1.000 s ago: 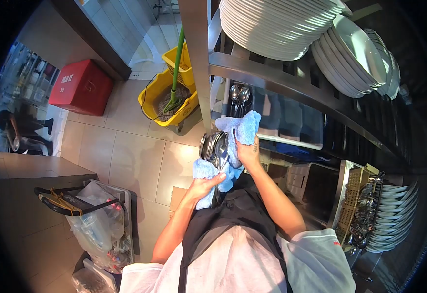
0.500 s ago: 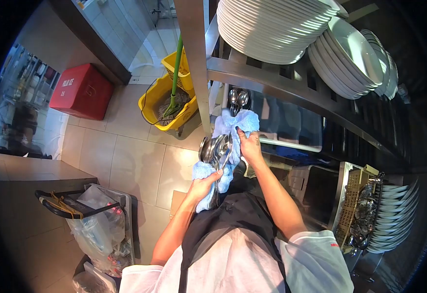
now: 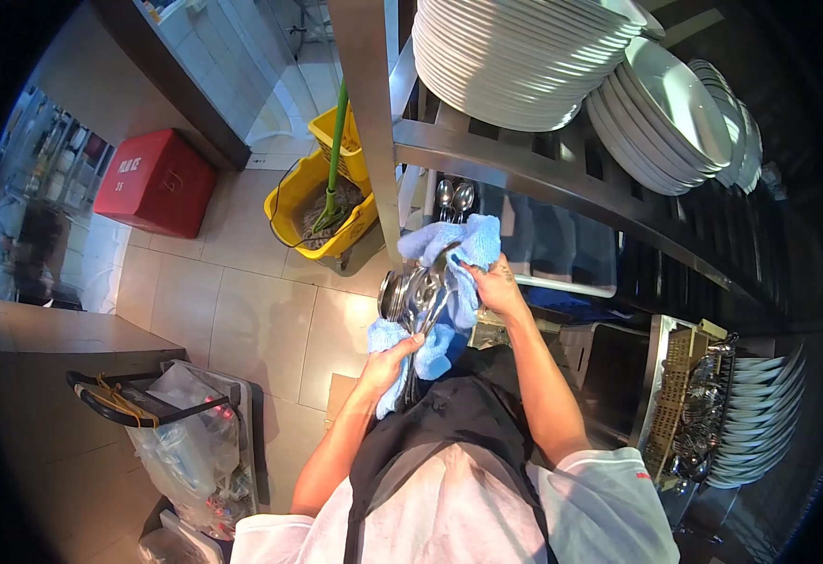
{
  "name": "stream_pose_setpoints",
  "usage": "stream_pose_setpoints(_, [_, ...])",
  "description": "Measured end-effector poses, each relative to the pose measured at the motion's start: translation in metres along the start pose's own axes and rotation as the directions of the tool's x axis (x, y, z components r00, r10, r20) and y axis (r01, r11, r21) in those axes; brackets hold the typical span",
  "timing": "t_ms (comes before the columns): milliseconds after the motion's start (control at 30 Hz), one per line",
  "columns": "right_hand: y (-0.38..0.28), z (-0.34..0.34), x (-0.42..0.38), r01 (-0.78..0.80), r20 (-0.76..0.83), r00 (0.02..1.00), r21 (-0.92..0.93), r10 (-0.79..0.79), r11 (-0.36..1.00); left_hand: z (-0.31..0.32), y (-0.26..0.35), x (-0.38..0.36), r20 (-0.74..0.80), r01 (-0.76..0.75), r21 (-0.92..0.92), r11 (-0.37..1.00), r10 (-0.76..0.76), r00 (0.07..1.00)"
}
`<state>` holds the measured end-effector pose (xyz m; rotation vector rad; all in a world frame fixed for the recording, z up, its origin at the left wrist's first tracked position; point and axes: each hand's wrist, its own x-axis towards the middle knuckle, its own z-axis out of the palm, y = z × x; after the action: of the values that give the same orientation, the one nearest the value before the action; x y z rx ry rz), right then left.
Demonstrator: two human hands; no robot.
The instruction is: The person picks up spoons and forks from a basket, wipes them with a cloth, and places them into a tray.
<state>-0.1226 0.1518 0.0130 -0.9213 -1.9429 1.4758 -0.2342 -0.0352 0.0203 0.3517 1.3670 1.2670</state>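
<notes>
My left hand (image 3: 395,365) is wrapped round the handles of a bundle of metal spoons (image 3: 423,293), with part of a light blue cloth (image 3: 479,242) bunched under its fingers. The spoon bowls point away from me, fanned out above the hand. My right hand (image 3: 498,288) grips the other part of the cloth against the bowls on the right side of the bundle; most of its fingers are hidden by the cloth. Just beyond, more spoons (image 3: 463,196) lie in a compartment of a cutlery tray (image 3: 576,285).
Stacked white plates (image 3: 515,66) and bowls (image 3: 661,113) stand on a metal rack (image 3: 543,169) at upper right. A yellow mop bucket (image 3: 322,226), a red box (image 3: 155,183) and a cart with plastic bags (image 3: 186,442) are to the left. A cutlery basket (image 3: 677,399) and plates (image 3: 759,423) sit at lower right.
My right hand has moved slightly right and toward me with the cloth, showing more of the spoon bowls. My left hand keeps its grip on the spoons.
</notes>
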Motion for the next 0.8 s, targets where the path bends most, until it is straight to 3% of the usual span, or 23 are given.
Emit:
stream_pose_setpoints(67, [0.001, -0.002, -0.010, 0.002, 0.009, 1.000, -0.300, 0.001, 0.954, 0.001, -0.004, 0.000, -0.031, -0.040, -0.021, 0.999, 0.039, 0.999])
stream_pose_setpoints(100, [0.015, 0.004, -0.011, 0.147, -0.107, 0.975, -0.344, -0.195, 0.927, 0.003, -0.005, -0.001, -0.077, -0.024, -0.011, 1.000, 0.023, 0.997])
stream_pose_setpoints(133, [0.006, 0.008, -0.015, 0.133, -0.198, 0.965, -0.183, -0.169, 0.974, 0.004, -0.005, -0.002, -0.073, -0.026, -0.010, 1.000, 0.025, 0.997])
stream_pose_setpoints(200, [0.041, 0.012, -0.014, 0.250, -0.241, 0.828, -0.649, -0.506, 0.719, 0.001, -0.006, -0.005, -0.160, 0.087, 0.112, 0.990, -0.069, 0.985])
stream_pose_setpoints(233, [0.034, 0.018, -0.010, 0.241, -0.481, 0.862, 0.114, -0.159, 0.964, -0.003, -0.013, -0.005, -0.147, 0.079, 0.098, 0.992, -0.064, 0.987])
stream_pose_setpoints(267, [0.020, 0.023, -0.006, 0.187, -0.380, 0.890, 0.806, 0.250, 0.561, -0.003, -0.016, -0.007, -0.146, 0.076, 0.098, 0.992, -0.061, 0.987])
stream_pose_setpoints(333, [0.008, 0.019, -0.006, 0.177, -0.349, 0.906, 0.828, 0.240, 0.533, -0.004, -0.018, -0.010, -0.190, 0.055, 0.135, 0.989, -0.028, 0.981])
stream_pose_setpoints(367, [0.009, 0.023, -0.003, 0.200, -0.442, 0.810, 0.825, 0.385, 0.528, 0.004, -0.004, -0.017, -0.285, 0.163, 0.281, 0.946, -0.080, 0.955])
stream_pose_setpoints(400, [0.011, 0.027, -0.001, 0.221, -0.516, 0.683, 0.820, 0.516, 0.527, 0.010, 0.003, -0.017, -0.285, 0.163, 0.279, 0.946, -0.080, 0.955])
stream_pose_setpoints(433, [0.002, 0.032, -0.002, 0.133, -0.561, 0.575, 0.782, 0.595, 0.608, 0.016, 0.008, -0.015, -0.339, 0.247, 0.361, 0.899, -0.120, 0.933])
stream_pose_setpoints(467, [0.014, 0.042, -0.003, 0.055, -0.520, 0.526, 0.811, 0.673, 0.583, 0.020, 0.008, -0.016, -0.396, 0.332, 0.432, 0.839, -0.154, 0.905])
stream_pose_setpoints(500, [0.024, 0.060, -0.008, 0.106, -0.452, 0.548, 0.872, 0.704, 0.477, 0.017, -0.006, -0.009, -0.346, 0.209, 0.515, 0.831, -0.022, 0.938])
stream_pose_setpoints(533, [0.003, 0.071, -0.022, 0.059, -0.242, 0.740, 0.953, 0.628, 0.298, 0.012, -0.010, 0.000, -0.344, 0.202, 0.516, 0.833, -0.015, 0.939])
stream_pose_setpoints(600, [-0.001, 0.081, -0.037, -0.100, -0.094, 0.797, 0.954, 0.597, 0.283, 0.004, -0.020, 0.011, -0.361, 0.305, 0.334, 0.892, -0.178, 0.915])
stream_pose_setpoints(633, [0.026, 0.099, -0.043, -0.160, -0.186, 0.746, 0.881, 0.639, 0.444, 0.003, -0.029, 0.013, -0.390, 0.242, 0.427, 0.871, -0.064, 0.918])
stream_pose_setpoints(667, [0.030, 0.108, -0.043, -0.234, -0.285, 0.695, 0.778, 0.660, 0.583, 0.004, -0.037, 0.016, -0.388, 0.245, 0.428, 0.870, -0.068, 0.919])
stream_pose_setpoints(700, [0.038, 0.100, -0.043, -0.242, -0.180, 0.661, 0.868, 0.728, 0.435, 0.007, -0.046, 0.019, -0.406, 0.253, 0.385, 0.887, -0.083, 0.910])
stream_pose_setpoints(733, [0.051, 0.092, -0.032, -0.144, -0.195, 0.688, 0.907, 0.699, 0.395, 0.011, -0.049, 0.023, -0.424, 0.257, 0.339, 0.905, -0.097, 0.900])
stream_pose_setpoints(767, [0.076, 0.090, -0.032, -0.239, -0.249, 0.724, 0.785, 0.643, 0.572, 0.022, -0.033, 0.018, -0.391, 0.315, 0.464, 0.828, -0.128, 0.912])
stream_pose_setpoints(800, [0.094, 0.093, -0.038, -0.319, -0.281, 0.761, 0.622, 0.584, 0.715, 0.021, -0.045, 0.021, -0.395, 0.325, 0.457, 0.828, -0.139, 0.908])
